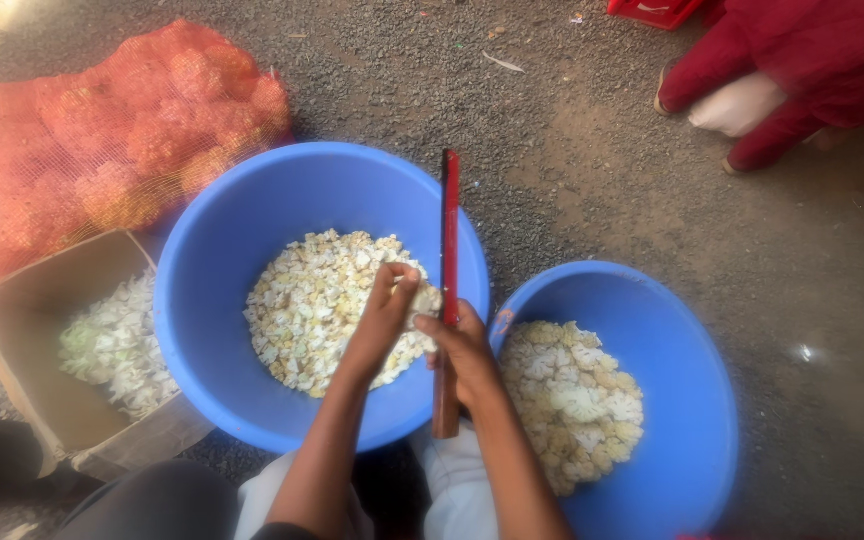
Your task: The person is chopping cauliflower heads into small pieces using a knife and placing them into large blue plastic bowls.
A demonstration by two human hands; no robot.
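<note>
My left hand point(384, 305) grips a pale cauliflower piece point(424, 298) over the big blue tub point(212, 270), which holds a heap of small cut florets point(312, 300). My right hand point(462, 350) touches the same piece and presses against an upright red-edged blade point(448, 270) that stands between the two tubs, its wooden base near my knees. A second blue tub point(682, 400) on the right holds larger cauliflower chunks point(577, 395).
An orange mesh sack point(92, 140) lies at the upper left. A cardboard box point(12, 340) with pale green trimmings sits left of the big tub. Another person in red clothes point(792, 70) squats at the upper right on gravel ground.
</note>
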